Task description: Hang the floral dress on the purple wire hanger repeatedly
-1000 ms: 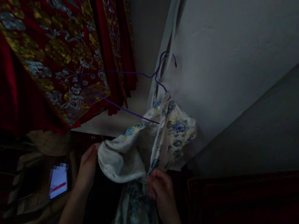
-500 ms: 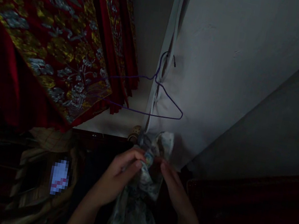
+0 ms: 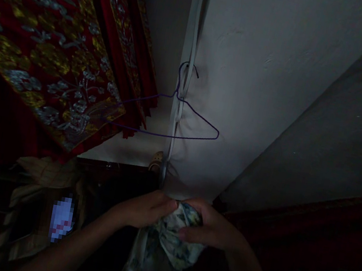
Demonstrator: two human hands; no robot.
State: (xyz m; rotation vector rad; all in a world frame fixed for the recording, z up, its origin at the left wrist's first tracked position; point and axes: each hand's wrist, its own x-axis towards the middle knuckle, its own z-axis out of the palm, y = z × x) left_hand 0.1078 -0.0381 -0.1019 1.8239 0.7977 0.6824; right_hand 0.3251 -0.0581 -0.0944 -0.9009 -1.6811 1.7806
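A thin white fabric garment with a blue, green and yellow floral print is bunched up between the two hands at the lower centre, its looser part hanging below them. The left hand pinches the gathered cloth near its top edge, thumb forward; the right hand grips it from the other side, thumb laid across the folds. Above, apart from the cloth, a slim purple wire hanger hangs bare, its hook at a flat white cable running down the pale grey wall. A tan clog-like shoe with holes shows near the cable's lower end. To the left hangs red cloth with gold and silver embroidery; below it glows a lit rectangular screen, blurred into unreadable blocks.
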